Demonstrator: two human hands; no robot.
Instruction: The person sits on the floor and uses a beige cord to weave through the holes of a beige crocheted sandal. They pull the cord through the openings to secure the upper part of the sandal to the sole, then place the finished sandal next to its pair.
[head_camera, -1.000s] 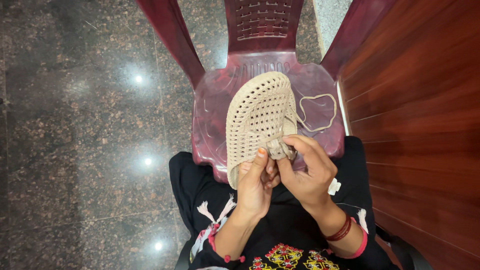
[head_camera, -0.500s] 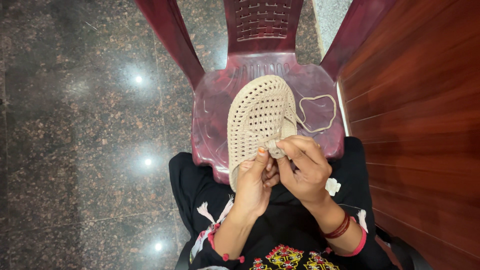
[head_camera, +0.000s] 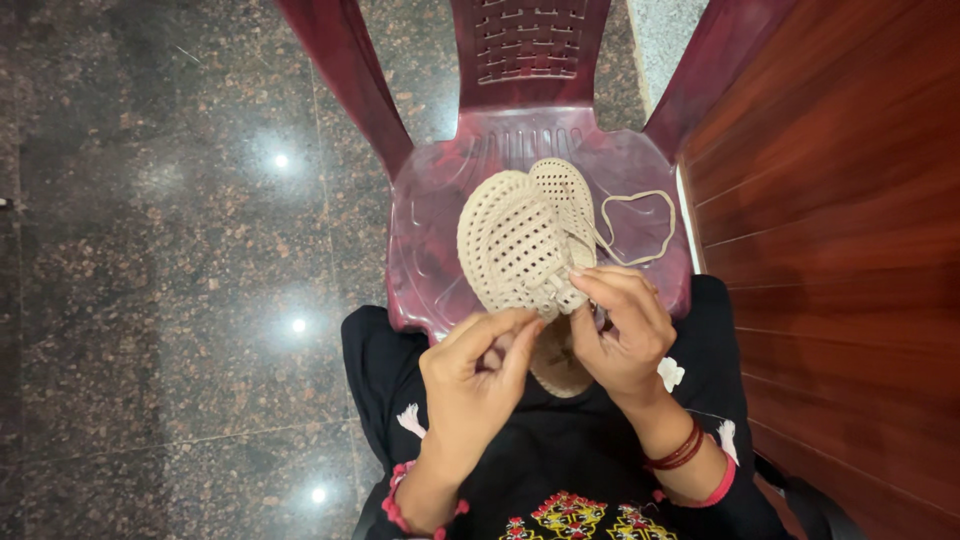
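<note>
Two hands are meeting over one piece of cream crochet (head_camera: 520, 240), and we are holding it up in front of the lap, above the seat of a maroon chair (head_camera: 430, 210). The piece is folded over on itself, so that a narrower flap is standing behind the wider front panel. Its long axis is running from our hands away toward the chair back, tilted a little to the right, and its near end is dropping down between our wrists, where a bit of it is showing against the black dress (head_camera: 560, 470).

The right hand (head_camera: 620, 335) is lying nearer the working edge. Its fingers are curling together onto the lower right corner of the piece, pinching the mesh there; whether a hook is sitting inside that pinch we cannot tell. The left hand (head_camera: 475, 375) is sitting just below and to the left, its thumb and forefinger closing toward each other at the bottom edge of the piece, touching it or nearly so. So the crochet is lying up and away from both hands, with the right hand on its corner and the left hand beneath it.

A loop of matching yarn (head_camera: 640, 225) is trailing from the right side of the piece and resting on the seat, apart from both hands. A dark wooden panel (head_camera: 850, 200) is standing to the right.
</note>
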